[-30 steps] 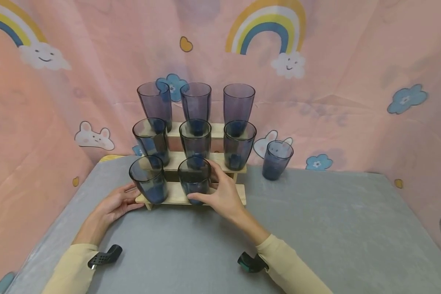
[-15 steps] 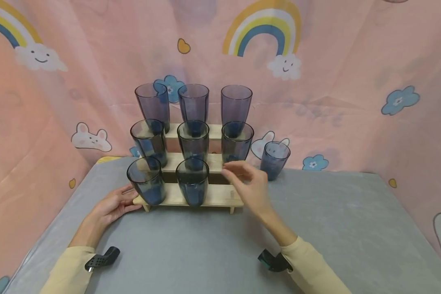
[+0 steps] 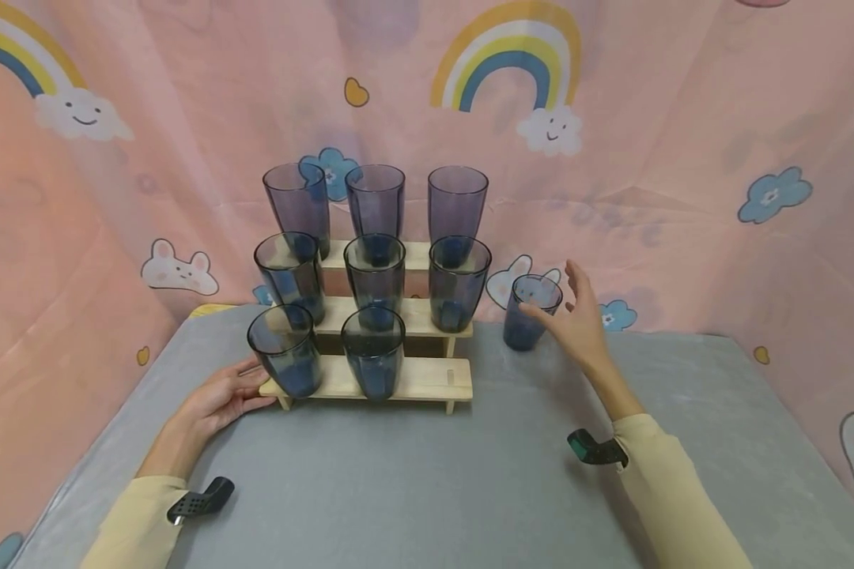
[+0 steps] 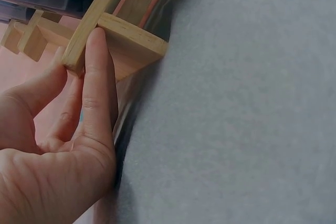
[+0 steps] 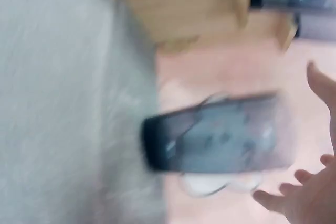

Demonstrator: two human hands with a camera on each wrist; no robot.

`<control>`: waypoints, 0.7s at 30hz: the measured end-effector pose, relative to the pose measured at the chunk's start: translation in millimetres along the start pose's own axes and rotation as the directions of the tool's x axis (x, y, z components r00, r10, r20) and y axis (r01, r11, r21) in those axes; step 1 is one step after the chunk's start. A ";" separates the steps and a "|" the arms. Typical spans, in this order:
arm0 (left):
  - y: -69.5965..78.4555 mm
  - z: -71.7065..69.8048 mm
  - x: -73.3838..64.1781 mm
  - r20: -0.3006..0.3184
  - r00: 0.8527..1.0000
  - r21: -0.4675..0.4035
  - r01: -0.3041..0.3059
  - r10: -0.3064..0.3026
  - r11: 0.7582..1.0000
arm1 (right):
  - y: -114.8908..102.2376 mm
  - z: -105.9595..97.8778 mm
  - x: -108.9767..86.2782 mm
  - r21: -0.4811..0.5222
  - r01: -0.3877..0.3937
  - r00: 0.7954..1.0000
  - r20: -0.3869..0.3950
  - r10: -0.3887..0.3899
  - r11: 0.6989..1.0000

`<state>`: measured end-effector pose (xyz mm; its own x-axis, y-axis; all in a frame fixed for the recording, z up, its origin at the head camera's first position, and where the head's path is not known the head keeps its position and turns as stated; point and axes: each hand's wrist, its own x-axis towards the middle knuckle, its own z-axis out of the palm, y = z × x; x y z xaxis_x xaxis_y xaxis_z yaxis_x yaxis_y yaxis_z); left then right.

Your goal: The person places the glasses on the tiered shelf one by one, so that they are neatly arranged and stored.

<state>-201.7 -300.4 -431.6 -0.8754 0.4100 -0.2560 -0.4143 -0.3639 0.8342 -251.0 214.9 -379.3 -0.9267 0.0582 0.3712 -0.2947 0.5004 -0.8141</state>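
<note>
A three-tier wooden rack bears dark blue-tinted drinking glasses: three on top, three in the middle, and two on the lowest tier, at left and centre. My left hand pinches the left end of the lowest tier; in the left wrist view, the thumb and fingers lie on either side of the board end. One more glass stands upright on the table right of the rack. Beside it my right hand has fingers spread, holding nothing. The right wrist view shows a gap between hand and glass, with blur.
A grey cloth covers the table. Behind and at the sides hangs a pink printed curtain. The bare right end of the lowest tier lies beside the centre glass.
My right hand has let go of the lowest tier's centre glass and moved right and back to the lone glass. The left hand keeps its hold on the rack.
</note>
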 end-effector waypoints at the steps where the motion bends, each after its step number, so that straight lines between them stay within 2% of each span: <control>1: -0.2 0.0 0.0 -0.002 1.000 0.000 0.001 -0.001 1.000 | 7.9 -1.5 1.0 0.011 -0.033 0.999 0.039 0.032 0.999; 4: -0.7 -0.2 0.7 -0.003 1.000 0.001 0.001 -0.001 1.000 | 25.8 -3.4 2.0 0.069 -0.106 0.987 0.125 0.096 0.992; 9: -2.2 -2.5 3.6 -0.013 1.000 0.045 -0.002 0.002 0.999 | 44.1 -0.7 4.1 0.146 -0.139 0.977 0.179 0.112 0.979; 15: -2.7 -3.6 3.5 -0.030 1.000 0.070 -0.007 0.010 0.998 | 52.2 1.9 6.5 0.145 -0.122 0.978 0.188 0.093 0.982; 21: -0.7 -1.6 1.1 -0.037 0.999 0.071 -0.004 0.006 0.998 | 42.4 6.0 3.5 0.115 -0.156 0.980 0.141 0.139 0.981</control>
<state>-202.7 -301.1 -433.2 -0.8865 0.3767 -0.2686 -0.3927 -0.3054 0.8675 -268.2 231.2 -415.2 -0.9823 0.0049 0.1873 -0.1712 0.3824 -0.9080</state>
